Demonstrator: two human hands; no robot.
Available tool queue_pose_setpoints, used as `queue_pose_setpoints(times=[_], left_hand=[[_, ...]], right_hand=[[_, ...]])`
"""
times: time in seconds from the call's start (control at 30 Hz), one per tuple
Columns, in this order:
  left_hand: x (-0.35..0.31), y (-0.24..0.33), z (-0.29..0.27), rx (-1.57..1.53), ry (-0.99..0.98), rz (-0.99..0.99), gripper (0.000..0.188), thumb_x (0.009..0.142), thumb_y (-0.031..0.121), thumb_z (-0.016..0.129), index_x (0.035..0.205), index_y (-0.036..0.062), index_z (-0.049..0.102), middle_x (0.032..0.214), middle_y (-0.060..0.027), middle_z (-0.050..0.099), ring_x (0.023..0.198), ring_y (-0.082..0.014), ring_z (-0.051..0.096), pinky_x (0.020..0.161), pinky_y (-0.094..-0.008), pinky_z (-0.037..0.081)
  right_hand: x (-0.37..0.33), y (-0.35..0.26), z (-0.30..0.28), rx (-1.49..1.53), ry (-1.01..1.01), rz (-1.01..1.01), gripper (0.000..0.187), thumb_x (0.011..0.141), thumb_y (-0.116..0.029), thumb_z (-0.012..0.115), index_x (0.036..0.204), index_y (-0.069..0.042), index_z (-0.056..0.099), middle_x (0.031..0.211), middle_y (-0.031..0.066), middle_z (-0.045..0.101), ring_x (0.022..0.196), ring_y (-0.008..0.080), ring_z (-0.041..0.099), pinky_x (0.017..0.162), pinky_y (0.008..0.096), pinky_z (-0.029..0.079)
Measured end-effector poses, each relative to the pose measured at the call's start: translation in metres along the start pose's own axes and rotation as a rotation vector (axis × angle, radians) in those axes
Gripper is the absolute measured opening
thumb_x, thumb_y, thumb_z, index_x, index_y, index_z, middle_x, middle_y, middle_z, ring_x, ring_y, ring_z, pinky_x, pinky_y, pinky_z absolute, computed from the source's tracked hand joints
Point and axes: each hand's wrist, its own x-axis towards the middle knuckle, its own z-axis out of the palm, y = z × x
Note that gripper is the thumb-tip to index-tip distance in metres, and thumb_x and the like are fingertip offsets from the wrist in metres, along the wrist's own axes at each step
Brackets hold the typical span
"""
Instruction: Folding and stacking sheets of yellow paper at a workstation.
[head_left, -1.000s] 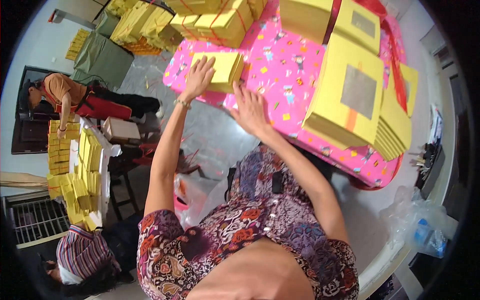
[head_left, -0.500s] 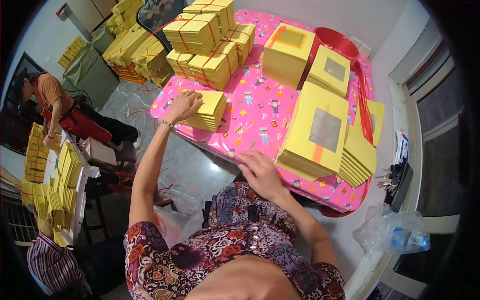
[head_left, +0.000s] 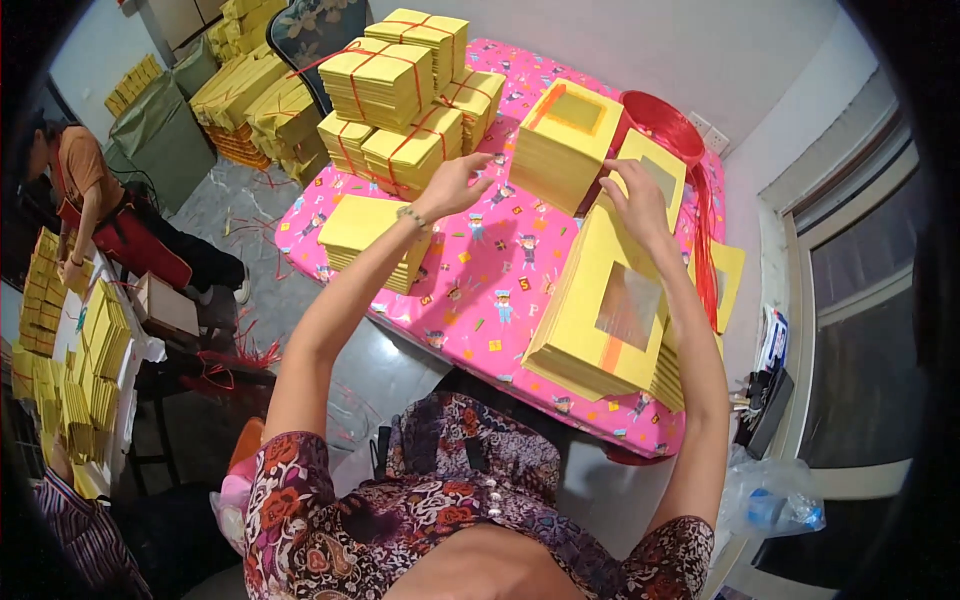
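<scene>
Pink cloth point(head_left: 470, 290) reaches edge point(head_left: 455, 354) between yellow stacks point(head_left: 370, 238); left hand point(head_left: 454, 188), right hand point(head_left: 640, 208) spread.

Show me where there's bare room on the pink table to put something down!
The pink table has a bare middle strip, between the low yellow stack and the big yellow stack. Your left hand is over its far part. It's crowded at the far left, with tied bundles, and along the right, near the red ribbon.

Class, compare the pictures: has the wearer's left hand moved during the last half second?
Yes. Judged against the pink tablecloth, the left hand has moved rightward and farther out, off the low yellow stack, toward the tall stack.
</scene>
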Motion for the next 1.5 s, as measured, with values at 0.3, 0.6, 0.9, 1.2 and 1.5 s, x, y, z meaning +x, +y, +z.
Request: queue_pose_setpoints(times=[0.3,0.6,0.9,1.2,1.5], left_hand=[[0.065,-0.021,0.037,-0.483,0.177,-0.294,0.057,0.085,0.02,0.063,0.134,-0.0054,0.045,0.13,-0.0209,0.055,0.119,-0.0279,0.056,0.1,-0.0353,0.044],[0.091,-0.025,0.055,-0.514,0.225,-0.276,0.056,0.083,0.017,0.063,0.133,-0.0015,0.049,0.127,-0.0186,0.057,0.118,-0.027,0.056,0.101,-0.0357,0.043],[0.09,-0.016,0.06,-0.564,0.221,-0.298,0.056,0.082,0.016,0.062,0.134,0.0018,0.049,0.131,-0.0161,0.056,0.118,-0.0269,0.055,0.102,-0.0363,0.042],[0.084,-0.005,0.051,-0.513,0.164,-0.305,0.058,0.089,0.011,0.058,0.143,0.0029,0.038,0.131,-0.0134,0.054,0.119,-0.0222,0.051,0.101,-0.0341,0.041],[0.084,0.002,0.047,-0.527,0.156,-0.294,0.059,0.09,0.013,0.058,0.143,0.0019,0.036,0.132,-0.0153,0.053,0.121,-0.0226,0.05,0.102,-0.0347,0.04]], right_hand=[[0.057,0.037,0.05,-0.115,-0.134,0.064,0.046,0.084,-0.03,0.068,0.12,-0.003,0.059,0.116,0.0135,0.061,0.108,0.0316,0.058,0.09,0.0418,0.048],[0.064,0.046,0.051,-0.086,-0.207,0.182,0.04,0.084,-0.036,0.068,0.112,-0.007,0.066,0.115,0.0117,0.064,0.103,0.0305,0.062,0.088,0.04,0.049],[0.066,0.046,0.042,-0.034,-0.193,0.172,0.03,0.087,-0.036,0.063,0.106,-0.014,0.072,0.115,0.0105,0.066,0.094,0.0279,0.066,0.085,0.037,0.051],[0.066,0.044,0.041,-0.042,-0.173,0.228,0.035,0.087,-0.043,0.059,0.1,-0.015,0.074,0.115,0.0107,0.066,0.1,0.0302,0.064,0.089,0.0385,0.049],[0.067,0.037,0.04,-0.062,-0.123,0.275,0.039,0.086,-0.045,0.057,0.095,-0.012,0.075,0.111,0.0125,0.067,0.1,0.0324,0.064,0.089,0.0397,0.049]])
